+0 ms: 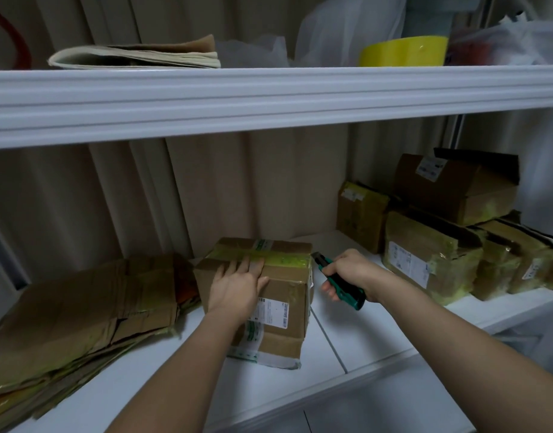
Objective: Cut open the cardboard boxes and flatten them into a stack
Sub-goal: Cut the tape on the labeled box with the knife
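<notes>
A taped cardboard box with a white label stands on the white shelf in the middle. My left hand rests flat on its top, fingers straight over the yellow-green tape. My right hand grips a green utility knife just right of the box, its blade end pointing at the box's upper right edge without touching it. A stack of flattened cardboard lies at the left of the shelf.
Several taped boxes are piled at the right of the shelf, one open box on top. The upper shelf carries folded paper bags, plastic bags and a yellow container. A curtain hangs behind.
</notes>
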